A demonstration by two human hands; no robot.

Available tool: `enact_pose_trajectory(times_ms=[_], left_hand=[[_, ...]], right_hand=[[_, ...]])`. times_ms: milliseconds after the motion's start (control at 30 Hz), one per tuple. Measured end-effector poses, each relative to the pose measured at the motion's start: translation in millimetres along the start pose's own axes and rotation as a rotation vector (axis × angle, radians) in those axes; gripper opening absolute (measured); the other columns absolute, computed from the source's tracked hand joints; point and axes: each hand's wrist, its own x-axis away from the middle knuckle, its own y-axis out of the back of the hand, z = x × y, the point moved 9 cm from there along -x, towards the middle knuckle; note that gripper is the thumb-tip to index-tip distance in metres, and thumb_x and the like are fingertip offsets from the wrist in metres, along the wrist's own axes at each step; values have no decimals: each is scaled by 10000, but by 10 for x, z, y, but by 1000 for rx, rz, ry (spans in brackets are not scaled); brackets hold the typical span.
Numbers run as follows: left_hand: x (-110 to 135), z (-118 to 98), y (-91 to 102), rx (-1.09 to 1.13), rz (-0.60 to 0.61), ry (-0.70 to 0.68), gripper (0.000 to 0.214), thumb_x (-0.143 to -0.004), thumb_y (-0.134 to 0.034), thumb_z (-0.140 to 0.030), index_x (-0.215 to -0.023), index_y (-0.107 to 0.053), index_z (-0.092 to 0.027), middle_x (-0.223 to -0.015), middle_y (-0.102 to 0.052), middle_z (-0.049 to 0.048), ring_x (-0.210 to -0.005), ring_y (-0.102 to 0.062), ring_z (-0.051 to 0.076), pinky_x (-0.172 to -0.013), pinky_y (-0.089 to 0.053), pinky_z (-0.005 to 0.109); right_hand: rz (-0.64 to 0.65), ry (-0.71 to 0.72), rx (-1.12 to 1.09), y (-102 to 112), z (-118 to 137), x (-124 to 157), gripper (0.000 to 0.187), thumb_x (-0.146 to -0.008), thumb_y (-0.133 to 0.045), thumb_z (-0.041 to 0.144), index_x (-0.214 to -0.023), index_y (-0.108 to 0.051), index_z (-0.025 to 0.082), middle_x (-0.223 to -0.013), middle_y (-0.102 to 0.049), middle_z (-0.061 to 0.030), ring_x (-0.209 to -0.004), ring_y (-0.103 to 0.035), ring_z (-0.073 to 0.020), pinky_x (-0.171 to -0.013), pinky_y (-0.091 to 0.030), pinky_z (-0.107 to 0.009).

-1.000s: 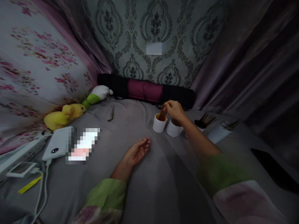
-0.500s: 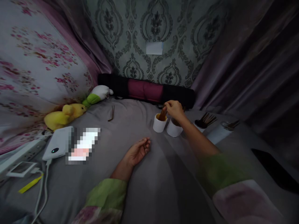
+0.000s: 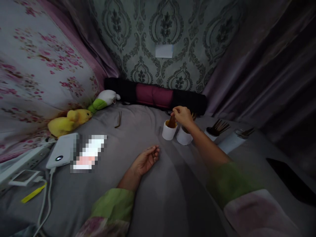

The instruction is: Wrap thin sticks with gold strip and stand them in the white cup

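At the leftmost white cup [image 3: 169, 132], my right hand [image 3: 182, 115] pinches the upper ends of some thin brown sticks [image 3: 172, 122]. Their lower ends stand inside the cup's yellow-lined mouth. Partly behind my right wrist is a second white cup [image 3: 184, 137], with sticks showing over its rim. My left hand [image 3: 146, 160] rests palm up on the grey sheet [image 3: 158, 197], fingers loosely curled and nothing in them. It lies in front of the cups, touching neither.
Farther right stand a container of dark sticks [image 3: 212, 132] and a tilted pale jar [image 3: 232, 141] with sticks. Tweezers [image 3: 118, 119] lie at the back left. A power bank [image 3: 61, 151], cable, power strip [image 3: 29, 161] and plush toys [image 3: 70, 121] line the left. A dark flat object [image 3: 287, 177] lies right.
My right hand has shifted very slightly to the left over the cup, still pinching the sticks. My left hand stays in place.
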Motion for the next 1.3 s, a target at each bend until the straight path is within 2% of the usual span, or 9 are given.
enact_pose_trajectory(times_ms=[400, 633, 867, 1100, 1300], left_hand=[[-10, 3, 0, 0, -3, -1, 87, -764, -557, -87, -836, -606, -89, -720, -585, 33, -563, -515, 60, -484, -388, 175], [-3, -3, -1, -12, -6, -3, 96, -761, -560, -85, -842, -611, -90, -716, -582, 30, -564, -516, 59, -483, -383, 172], [-10, 0, 7, -13, -14, -8, 92, -760, -560, -88, -838, -609, -92, -713, -580, 32, -556, -511, 56, -473, -378, 169], [-13, 1, 16, -11, -8, 2, 93, -768, -554, -94, -847, -605, -92, -715, -584, 29, -564, -521, 56, -476, -388, 166], [-7, 6, 2, -18, -3, 6, 100, -770, -556, -99, -855, -608, -93, -713, -582, 32, -557, -515, 50, -465, -381, 160]], right_hand=[[-45, 41, -24, 54, 3, 27, 236, -823, -423, 236, -902, -623, 139, -784, -689, -56, -433, -539, -77, -505, -443, -206], [-73, 62, -33, 130, 4, 95, 241, -828, -415, 243, -881, -628, 143, -761, -688, -53, -485, -569, -89, -560, -452, -216], [-130, 48, -67, 167, -97, 149, 263, -822, -408, 287, -878, -623, 144, -742, -685, -42, -469, -556, -86, -533, -431, -210], [-167, 34, -131, 151, -174, 329, 278, -816, -398, 327, -835, -614, 153, -670, -665, -19, -459, -549, -90, -508, -419, -207], [-132, -9, -223, 51, -183, 572, 307, -821, -379, 374, -813, -599, 160, -653, -649, -15, -408, -523, -88, -472, -417, -213]])
